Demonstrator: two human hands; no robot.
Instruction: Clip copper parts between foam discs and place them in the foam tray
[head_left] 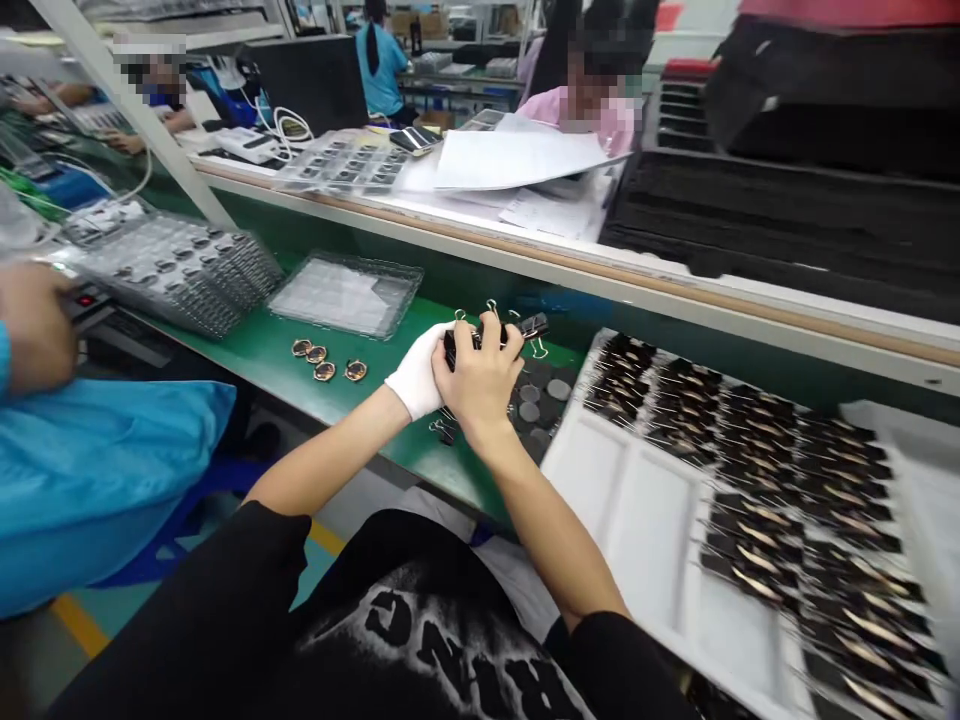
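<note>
My left hand (418, 377), in a white glove, and my bare right hand (480, 375) meet over the green bench. Both are closed around a black block with several binder clips (534, 327) whose wire handles stick up. Under my right hand lies a dark jig (544, 400) with round grey pads. A loose clip (442, 430) lies by my left wrist. Several small bronze round parts (324, 360) lie on the green mat to the left.
A white tray (637, 500) at the right holds rows of dark clipped parts (787, 480). A clear empty blister tray (349, 293) and stacked trays of parts (180, 270) sit at the left. A co-worker in blue (82, 470) sits close on my left; other people work across the bench.
</note>
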